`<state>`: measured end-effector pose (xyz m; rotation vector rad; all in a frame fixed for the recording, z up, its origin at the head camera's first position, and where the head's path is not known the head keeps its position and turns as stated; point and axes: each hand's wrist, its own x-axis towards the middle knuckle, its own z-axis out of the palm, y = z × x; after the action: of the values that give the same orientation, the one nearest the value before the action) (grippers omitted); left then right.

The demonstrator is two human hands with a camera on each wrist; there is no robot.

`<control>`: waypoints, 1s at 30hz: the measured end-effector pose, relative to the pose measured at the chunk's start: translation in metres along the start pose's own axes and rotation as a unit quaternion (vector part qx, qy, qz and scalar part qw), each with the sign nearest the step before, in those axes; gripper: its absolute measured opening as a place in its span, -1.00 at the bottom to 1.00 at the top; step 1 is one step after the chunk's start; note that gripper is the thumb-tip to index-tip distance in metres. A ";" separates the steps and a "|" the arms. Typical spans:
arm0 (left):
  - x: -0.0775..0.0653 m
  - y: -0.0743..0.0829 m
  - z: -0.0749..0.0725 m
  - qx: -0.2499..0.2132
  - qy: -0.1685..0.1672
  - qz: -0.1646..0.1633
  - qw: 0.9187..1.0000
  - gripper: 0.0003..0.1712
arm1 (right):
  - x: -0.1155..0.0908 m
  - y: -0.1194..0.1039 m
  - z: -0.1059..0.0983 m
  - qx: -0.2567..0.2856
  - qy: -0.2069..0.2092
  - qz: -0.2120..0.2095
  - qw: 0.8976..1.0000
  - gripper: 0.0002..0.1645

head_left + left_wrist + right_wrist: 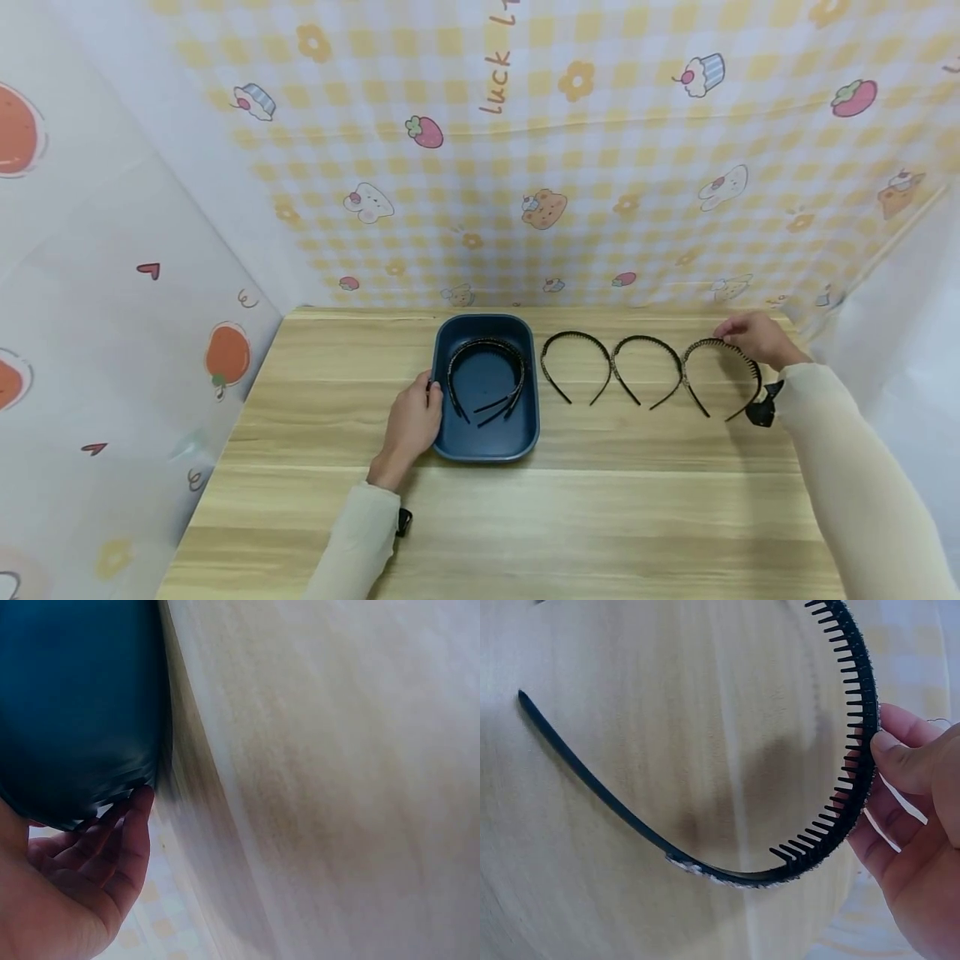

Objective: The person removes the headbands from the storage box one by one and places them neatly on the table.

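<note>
Headband (810,859) | pinched in right grip (759,337) | backdrop (480,171) reads "luck" | letters (503,18) above cropped

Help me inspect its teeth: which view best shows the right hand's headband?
Right wrist view: the headband is large, teeth distinct, one end cropped. Head view shows it smaller, nearly whole; left wrist view, nothing.

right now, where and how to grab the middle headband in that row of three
Probably pinch the middle headband at its arch's crown, from the far side: the crown faces away with table beyond it, while its sides lie close to neighbouring headbands.
</note>
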<state>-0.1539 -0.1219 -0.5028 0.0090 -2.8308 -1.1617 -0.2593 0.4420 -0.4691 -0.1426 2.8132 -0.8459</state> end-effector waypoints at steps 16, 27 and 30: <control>-0.002 0.004 -0.004 -0.005 -0.007 0.004 1.000 -0.64 | 0.001 0.011 0.006 -0.007 0.027 0.012 1.000 -0.78; 0.000 0.000 -0.003 -0.003 -0.008 0.001 1.000 -0.61 | 0.002 0.015 0.013 -0.032 0.044 0.026 0.998 -0.76; 0.001 0.001 -0.001 -0.006 -0.008 -0.001 1.000 -0.61 | 0.002 0.018 0.016 -0.037 0.057 0.018 0.998 -0.78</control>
<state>-0.1548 -0.1226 -0.5013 0.0007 -2.8382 -1.1851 -0.2581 0.4482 -0.4925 -0.0565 2.9454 -0.7645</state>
